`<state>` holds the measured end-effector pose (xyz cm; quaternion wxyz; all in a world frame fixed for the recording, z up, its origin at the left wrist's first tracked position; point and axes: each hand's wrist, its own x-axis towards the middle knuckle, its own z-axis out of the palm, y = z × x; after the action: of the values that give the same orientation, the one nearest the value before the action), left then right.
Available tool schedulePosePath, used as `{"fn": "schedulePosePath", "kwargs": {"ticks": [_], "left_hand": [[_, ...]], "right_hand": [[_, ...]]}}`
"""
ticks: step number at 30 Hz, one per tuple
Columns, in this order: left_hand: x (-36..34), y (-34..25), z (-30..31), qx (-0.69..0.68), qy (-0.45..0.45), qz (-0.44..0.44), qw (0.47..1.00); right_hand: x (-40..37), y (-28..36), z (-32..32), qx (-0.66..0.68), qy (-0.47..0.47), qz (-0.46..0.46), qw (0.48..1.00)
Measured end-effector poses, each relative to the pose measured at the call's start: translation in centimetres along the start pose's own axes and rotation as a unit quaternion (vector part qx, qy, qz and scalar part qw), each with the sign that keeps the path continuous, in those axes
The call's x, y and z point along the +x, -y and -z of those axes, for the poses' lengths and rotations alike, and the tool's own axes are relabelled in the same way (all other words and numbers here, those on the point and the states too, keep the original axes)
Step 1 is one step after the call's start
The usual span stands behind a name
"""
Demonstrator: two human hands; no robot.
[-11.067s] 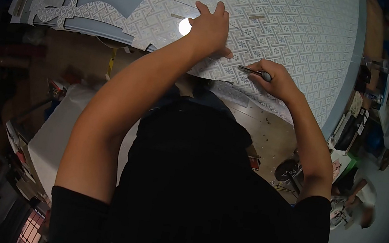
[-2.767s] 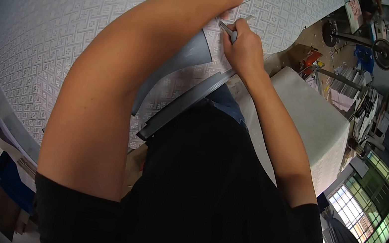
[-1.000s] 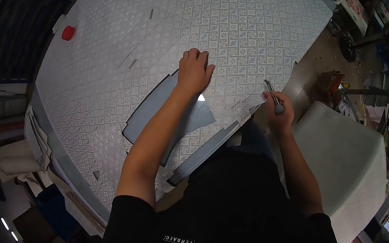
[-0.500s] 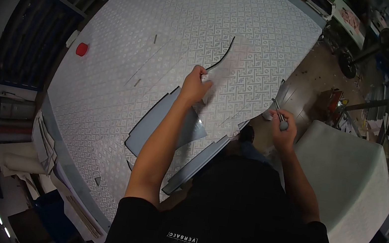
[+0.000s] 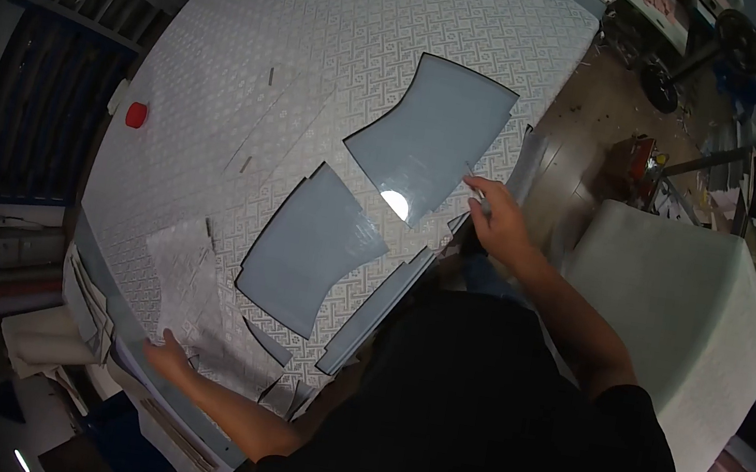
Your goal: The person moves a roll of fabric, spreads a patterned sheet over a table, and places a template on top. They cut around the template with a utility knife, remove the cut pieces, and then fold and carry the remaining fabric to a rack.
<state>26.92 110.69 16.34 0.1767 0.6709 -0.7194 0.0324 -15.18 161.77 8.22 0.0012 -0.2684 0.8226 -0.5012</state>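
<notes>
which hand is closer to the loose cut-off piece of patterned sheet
Left. The left hand touches the loose piece at its near edge. The right hand, holding a knife, is far off to its right, beside the upper cut-out opening.

Sheet [image 5: 330, 34] white with geometric fretwork; cut-outs [image 5: 432, 137] grey-blue; cap [image 5: 136, 115] red.

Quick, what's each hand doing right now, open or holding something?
Left hand: on the cut-out patterned piece; grip cannot be told.
Right hand: fingers closed on a thin tool, mostly hidden.
</notes>
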Motion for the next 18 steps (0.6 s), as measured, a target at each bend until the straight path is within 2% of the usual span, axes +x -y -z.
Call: {"fn": "schedulePosePath", "kwargs": {"ticks": [1, 2, 4, 5, 7, 8, 10, 11, 13, 14, 16, 18], "left_hand": [[-0.6, 0.5, -0.4, -0.07, 0.031, 0.035, 0.997], [-1.4, -0.3, -1.2, -0.072, 0.038, 0.026, 0.996], [-3.9, -3.1, -3.0, -0.181, 0.115, -0.06, 0.975], [-4.9, -5.0, -4.2, -0.183, 0.123, -0.072, 0.973], [-7.0, -10.0, -6.7, -0.241, 0.186, -0.154, 0.94], [-8.7, -13.2, -6.7, -0.243, 0.195, -0.168, 0.935], [-12.4, -20.0, -5.3, -0.246, 0.235, -0.267, 0.902], [-14.0, -22.7, -5.2, -0.249, 0.246, -0.283, 0.893], [-17.0, -27.1, -4.7, -0.275, 0.263, -0.402, 0.833], [-18.4, -29.2, -4.1, -0.269, 0.267, -0.416, 0.826], [-21.4, -33.4, -2.6, -0.263, 0.288, -0.507, 0.769], [-24.3, -37.6, -1.0, -0.241, 0.308, -0.534, 0.75]], "right_hand": [[0.1, -0.2, -1.5, -0.014, 0.02, -0.008, 1.0], [0.3, -0.2, -2.9, -0.045, 0.029, 0.023, 0.998], [0.5, -0.6, -6.0, -0.099, 0.036, 0.066, 0.992], [0.5, -0.8, -7.5, -0.119, 0.036, 0.077, 0.989], [0.6, 0.0, -9.4, -0.129, 0.023, 0.083, 0.988], [0.9, 0.1, -10.1, -0.135, 0.02, 0.102, 0.985], [0.7, 0.0, -11.4, -0.151, 0.023, 0.099, 0.983], [0.6, 0.2, -11.4, -0.164, 0.048, 0.081, 0.982], [0.4, 0.7, -10.9, -0.196, 0.05, 0.092, 0.975], [0.5, 0.8, -10.8, -0.198, 0.048, 0.094, 0.974], [0.3, 1.4, -10.3, -0.151, 0.045, 0.08, 0.984], [0.4, 1.0, -9.6, -0.118, -0.003, 0.067, 0.991]]}}
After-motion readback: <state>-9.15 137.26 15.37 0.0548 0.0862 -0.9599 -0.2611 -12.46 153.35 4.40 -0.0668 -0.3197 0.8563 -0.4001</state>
